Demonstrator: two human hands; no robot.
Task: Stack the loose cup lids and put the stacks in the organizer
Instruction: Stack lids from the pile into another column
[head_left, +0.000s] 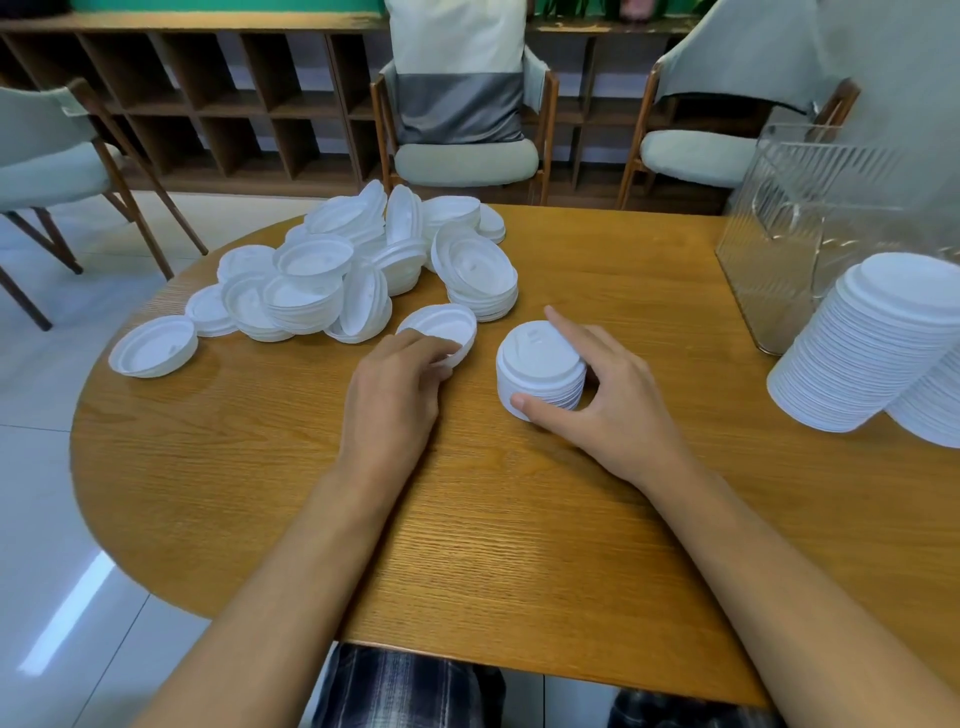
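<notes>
Left hand (397, 374) pinches a loose lid (441, 330); right hand (605, 387) grips the short stack (540, 366).

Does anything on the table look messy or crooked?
Yes. The pile of loose lids at the far left of the table is a jumble: some upside down, some on edge. The tall lid stack on the right looks tilted.

White lids (363, 270), grained honey-brown table (519, 519), ribbed clear organizer (810, 218), dark plaid trousers (405, 686).

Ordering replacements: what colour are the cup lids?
Plain white; the head view shows the lids best.
</notes>
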